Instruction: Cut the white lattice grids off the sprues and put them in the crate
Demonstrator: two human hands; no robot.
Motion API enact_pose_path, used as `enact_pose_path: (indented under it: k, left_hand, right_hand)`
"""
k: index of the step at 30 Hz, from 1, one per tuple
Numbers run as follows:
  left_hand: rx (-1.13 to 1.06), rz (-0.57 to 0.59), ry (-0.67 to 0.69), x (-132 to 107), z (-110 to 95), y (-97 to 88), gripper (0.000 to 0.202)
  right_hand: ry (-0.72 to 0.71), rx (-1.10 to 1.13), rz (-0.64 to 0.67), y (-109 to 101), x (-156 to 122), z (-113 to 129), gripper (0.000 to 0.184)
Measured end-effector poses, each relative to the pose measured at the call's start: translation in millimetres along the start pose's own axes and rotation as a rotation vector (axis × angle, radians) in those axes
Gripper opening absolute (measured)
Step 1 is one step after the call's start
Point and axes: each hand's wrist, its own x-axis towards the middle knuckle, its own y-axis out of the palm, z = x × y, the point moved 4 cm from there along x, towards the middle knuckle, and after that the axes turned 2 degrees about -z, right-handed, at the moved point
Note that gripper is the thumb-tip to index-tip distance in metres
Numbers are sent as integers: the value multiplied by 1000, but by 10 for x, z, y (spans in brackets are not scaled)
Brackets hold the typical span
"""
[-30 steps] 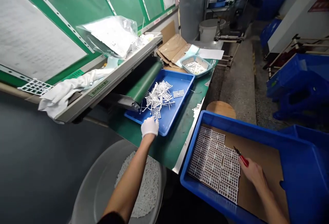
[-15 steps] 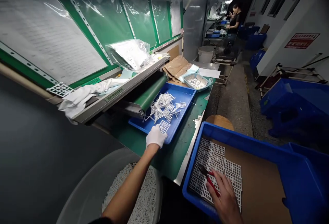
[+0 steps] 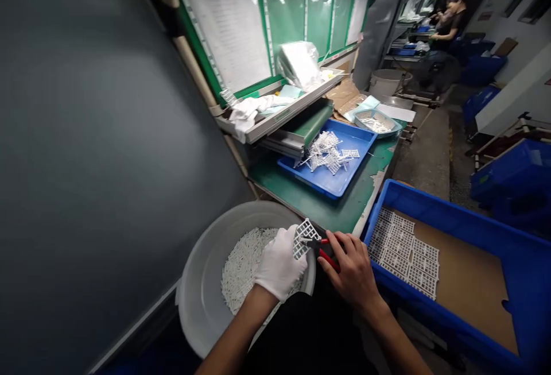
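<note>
Here, the gloved left hand [image 3: 279, 263] pinches a small white plastic lattice [image 3: 306, 238] in its fingertips, holding it between the two hands just over a round grey plastic basin [image 3: 202, 300]. The bare right hand [image 3: 353, 266] closes around the red handles of a pair of side cutters [image 3: 325, 248], whose jaws sit at the lattice's edge. Below the hands, the basin holds a mound of short white plastic pieces [image 3: 243, 269]. Just right of the right hand, a blue bin [image 3: 451, 217] holds a cardboard sheet [image 3: 467, 283] with white lattices [image 3: 402, 248] laid flat and edge to edge. Ahead of the hands, a green bench [image 3: 301, 205] carries a blue tray [image 3: 331, 188] with a loose heap of lattices [image 3: 322, 154], and a smaller pale tray [image 3: 387, 132] of white pieces sits beyond it. Far ahead, a person [image 3: 450, 24] stands at another bench.
</note>
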Motion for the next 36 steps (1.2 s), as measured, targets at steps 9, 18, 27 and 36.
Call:
enact_pose_path:
  k: [9,18,27,36]
  left_hand:
    - [-794,-65,-13,-762,943,-519,85]
    - [-1514,-321,-325,-569,1010,-222,98]
    - [-1463,498,-518,-757,827,-481,82]
    - [-1594,572,-759,-817,829,-382,71]
  right_hand:
    - [145,217,-27,357,-231,1225,39]
    - [-157,80,-172,401,24,1575,56]
    - [-853,-8,115,-88,764,1148,64]
    - [-923,10,403,97,1048,1237,71]
